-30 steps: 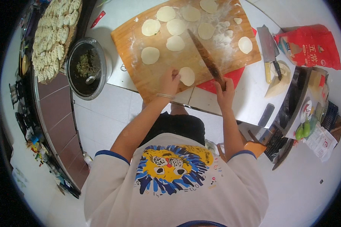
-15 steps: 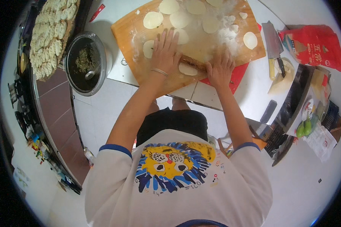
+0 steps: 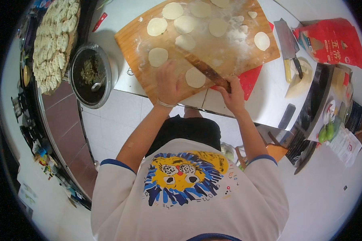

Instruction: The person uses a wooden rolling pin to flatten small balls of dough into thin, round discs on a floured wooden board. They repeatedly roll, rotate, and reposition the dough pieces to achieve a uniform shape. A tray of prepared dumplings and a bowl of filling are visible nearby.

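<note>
My right hand grips the near right end of a wooden rolling pin, which slants across the floured wooden board. My left hand is over the board's near left edge, off the pin, its fingers blurred by motion. Between the hands lies a round dough wrapper, just below the pin. Another flat wrapper rests beyond my left hand. Several more thin dough rounds are spread over the far part of the board. Loose flour whitens its right side, with small dough pieces near it.
At left stand a metal bowl of dark chopped filling with a spoon, and a tray of shaped dumplings. A cleaver, a yellow-handled knife and a red bag lie right of the board. A dark phone-like slab sits near the counter edge.
My left hand has come off the rolling pin and drawn back toward me. The pin's left end has swung away from me, uncovering the wrapper. My right hand now grasps the pin's end.
</note>
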### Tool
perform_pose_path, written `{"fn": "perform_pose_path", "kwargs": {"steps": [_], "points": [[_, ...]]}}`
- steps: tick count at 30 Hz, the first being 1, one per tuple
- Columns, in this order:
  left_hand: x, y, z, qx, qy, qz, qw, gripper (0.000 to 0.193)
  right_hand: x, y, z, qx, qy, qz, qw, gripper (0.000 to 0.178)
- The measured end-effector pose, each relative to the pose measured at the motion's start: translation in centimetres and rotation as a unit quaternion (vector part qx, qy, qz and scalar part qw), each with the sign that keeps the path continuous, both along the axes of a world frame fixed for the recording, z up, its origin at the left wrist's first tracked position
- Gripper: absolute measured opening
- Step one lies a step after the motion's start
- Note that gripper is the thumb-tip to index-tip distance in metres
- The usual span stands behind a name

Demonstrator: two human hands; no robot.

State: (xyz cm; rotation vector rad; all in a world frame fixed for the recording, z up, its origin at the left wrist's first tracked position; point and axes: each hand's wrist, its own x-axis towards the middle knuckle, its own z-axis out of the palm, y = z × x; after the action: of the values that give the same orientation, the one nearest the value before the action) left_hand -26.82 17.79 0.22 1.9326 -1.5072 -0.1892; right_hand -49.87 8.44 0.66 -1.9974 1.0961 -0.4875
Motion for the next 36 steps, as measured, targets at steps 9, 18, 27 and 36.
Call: {"fn": "perform_pose_path", "kwargs": {"steps": [9,18,27,36], "points": [[-3.6,-3.4,-2.8,0.219,0.178,0.077,0.956,0.033,-2.7,0.6,-0.3,0.057,-0.048,-0.152,0.986,0.028],[-3.8,-8.8,1.7,0.256,0.167,-0.212,0.928,0.021,-5.6,0.7,-1.1,0.065,-0.065,-0.232,0.968,0.026],[-9.1,-25.9,-1.8,0.072,-0.048,-0.173,0.981,0.022,-8.5,0.1,-1.0,0.078,-0.105,-0.312,0.941,0.024],[-5.4,-21.5,-5.2,0.092,0.183,-0.098,0.974,0.021,-6.6,1.1,-2.0,0.081,-0.102,-0.285,0.95,0.022]]}}
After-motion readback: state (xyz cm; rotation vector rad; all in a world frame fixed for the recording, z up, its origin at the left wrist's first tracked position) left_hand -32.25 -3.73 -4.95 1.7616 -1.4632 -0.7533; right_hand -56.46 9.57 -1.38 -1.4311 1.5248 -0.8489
